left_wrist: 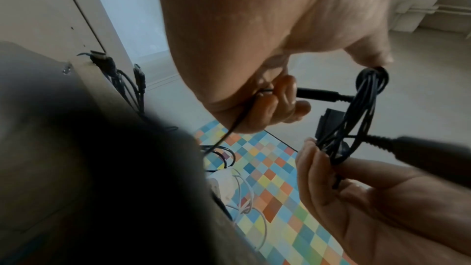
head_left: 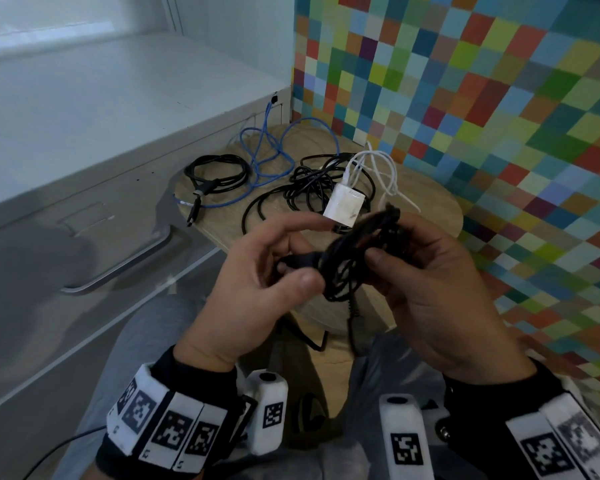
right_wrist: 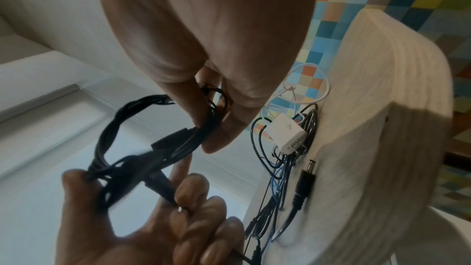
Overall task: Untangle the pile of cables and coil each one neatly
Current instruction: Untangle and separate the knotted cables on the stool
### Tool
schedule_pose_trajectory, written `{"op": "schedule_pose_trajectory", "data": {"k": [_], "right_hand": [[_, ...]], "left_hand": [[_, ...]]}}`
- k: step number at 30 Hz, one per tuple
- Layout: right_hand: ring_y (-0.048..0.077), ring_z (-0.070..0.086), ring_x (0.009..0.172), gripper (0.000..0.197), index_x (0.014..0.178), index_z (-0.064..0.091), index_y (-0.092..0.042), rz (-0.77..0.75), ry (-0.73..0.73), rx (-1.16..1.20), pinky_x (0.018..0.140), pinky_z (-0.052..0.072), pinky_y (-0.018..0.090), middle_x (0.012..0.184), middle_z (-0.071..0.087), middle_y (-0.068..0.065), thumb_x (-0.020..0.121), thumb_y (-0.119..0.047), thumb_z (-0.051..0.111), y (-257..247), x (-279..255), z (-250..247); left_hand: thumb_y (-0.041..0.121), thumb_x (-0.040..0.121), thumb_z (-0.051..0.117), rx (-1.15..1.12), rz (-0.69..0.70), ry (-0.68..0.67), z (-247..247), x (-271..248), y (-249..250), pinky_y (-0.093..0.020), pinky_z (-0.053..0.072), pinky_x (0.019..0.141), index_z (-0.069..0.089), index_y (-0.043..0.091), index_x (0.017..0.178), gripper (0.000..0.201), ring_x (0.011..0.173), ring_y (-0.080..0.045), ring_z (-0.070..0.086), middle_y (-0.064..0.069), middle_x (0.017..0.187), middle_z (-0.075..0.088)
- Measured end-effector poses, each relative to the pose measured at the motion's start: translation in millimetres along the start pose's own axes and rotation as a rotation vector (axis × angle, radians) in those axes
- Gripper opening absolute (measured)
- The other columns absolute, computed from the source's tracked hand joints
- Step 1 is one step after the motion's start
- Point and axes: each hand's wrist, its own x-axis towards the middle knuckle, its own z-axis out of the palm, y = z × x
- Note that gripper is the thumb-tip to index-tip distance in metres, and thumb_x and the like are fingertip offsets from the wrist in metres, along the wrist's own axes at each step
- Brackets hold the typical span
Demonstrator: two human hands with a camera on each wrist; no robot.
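While both hands hover above the round wooden stool (head_left: 440, 206), they share one small black cable coil (head_left: 347, 261); the left hand (head_left: 257, 289) pinches its near loops and a plug end, the right hand (head_left: 437, 289) grips the far side (thumb on top). Beyond the hands lie a black tangle (head_left: 312, 188), a white charger (head_left: 345, 206), a blue cable (head_left: 267, 157) and a coiled black cable (head_left: 219, 174).

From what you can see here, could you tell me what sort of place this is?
Probably a room at home, not a workshop: a white drawer unit, a small round wooden table and a multicoloured checkered floor covering.
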Motion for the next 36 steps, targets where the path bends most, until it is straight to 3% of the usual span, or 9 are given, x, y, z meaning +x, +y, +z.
{"op": "schedule_pose_trajectory", "data": {"k": [2,4,6,14,20,24,28,33,36], "right_hand": [[0.028,0.074,0.096,0.029,0.104,0.072,-0.009,0.018,0.008,-0.004,0.08,0.06,0.031,0.097,0.076,0.009,0.086,0.01,0.06,-2.0,-0.1,0.2],[0.024,0.074,0.088,0.029,0.106,0.071,-0.008,0.045,0.017,0.045,0.077,0.061,0.031,0.093,0.075,0.007,0.085,0.008,0.06,-3.4,1.1,-0.2],[0.022,0.073,0.08,0.033,0.109,0.07,-0.007,0.079,0.025,0.106,0.075,0.061,0.031,0.088,0.073,0.004,0.08,0.004,0.06,-3.4,2.4,0.4],[0.024,0.068,0.075,0.039,0.122,0.067,-0.006,0.219,-0.048,0.253,0.069,0.058,0.034,0.084,0.066,0.011,0.086,0.001,0.053,-6.0,1.3,0.8],[0.028,0.064,0.089,0.035,0.12,0.07,-0.008,0.192,-0.056,0.098,0.094,0.049,0.044,0.07,0.054,0.008,0.098,0.002,0.045,-8.5,2.2,0.1],[0.027,0.061,0.089,0.038,0.119,0.073,-0.019,0.149,-0.128,-0.036,0.086,0.056,0.043,0.081,0.057,0.008,0.085,-0.003,0.068,-6.0,2.3,-1.0],[0.019,0.065,0.09,0.052,0.12,0.07,-0.021,0.086,-0.139,-0.154,0.08,0.057,0.035,0.091,0.066,0.007,0.088,0.018,0.061,-4.8,2.2,-5.1],[0.021,0.069,0.098,0.057,0.129,0.064,-0.02,0.092,-0.211,-0.231,0.093,0.053,0.047,0.094,0.073,0.009,0.092,0.021,0.051,-6.9,2.9,-8.4],[0.019,0.067,0.092,0.054,0.127,0.065,-0.021,0.093,-0.235,-0.239,0.089,0.051,0.033,0.087,0.071,0.007,0.092,0.018,0.051,-8.4,3.5,-9.1]], "left_hand": [[0.055,0.079,0.079,0.062,-0.003,0.015,3.2,-1.1,3.8,-0.046,0.049,0.059,0.066,0.011,0.115,0.059,0.067,-0.033,0.057,-0.003,0.08,0.062],[0.034,0.087,0.073,0.078,0.03,0.053,5.1,-2.1,3.9,-0.025,0.051,0.058,0.067,0.011,0.102,0.028,0.064,-0.011,0.062,0.008,0.078,0.066],[0.026,0.091,0.063,0.09,0.01,0.143,5.0,-0.9,2.5,-0.016,0.044,0.053,0.067,0.019,0.091,0.008,0.056,-0.003,0.055,0.002,0.076,0.067],[0.02,0.1,0.059,0.025,-0.183,0.292,-2.5,4.2,-6.8,-0.028,0.042,0.049,0.065,0.019,0.084,0.017,0.052,-0.02,0.052,-0.028,0.083,0.059],[0.029,0.092,0.066,-0.069,-0.162,0.361,-1.2,5.7,-11.6,-0.028,0.043,0.049,0.063,0.014,0.089,0.015,0.052,-0.018,0.053,-0.007,0.075,0.055],[0.027,0.096,0.064,-0.067,-0.106,0.362,-0.6,5.1,-8.1,-0.025,0.043,0.049,0.061,0.012,0.096,0.015,0.053,-0.016,0.058,0.007,0.068,0.061],[0.031,0.092,0.067,-0.053,-0.049,0.33,-0.2,3.3,-8.5,-0.027,0.045,0.051,0.065,0.018,0.098,0.014,0.057,-0.018,0.062,-0.002,0.078,0.065],[0.025,0.094,0.065,-0.032,-0.037,0.317,1.0,2.7,-9.5,-0.026,0.046,0.052,0.065,0.019,0.098,0.008,0.058,-0.017,0.063,-0.007,0.082,0.065],[0.021,0.095,0.062,-0.001,-0.046,0.322,1.0,2.7,-10.3,-0.026,0.045,0.052,0.065,0.022,0.097,0.004,0.057,-0.016,0.062,0.0,0.079,0.065]]}}
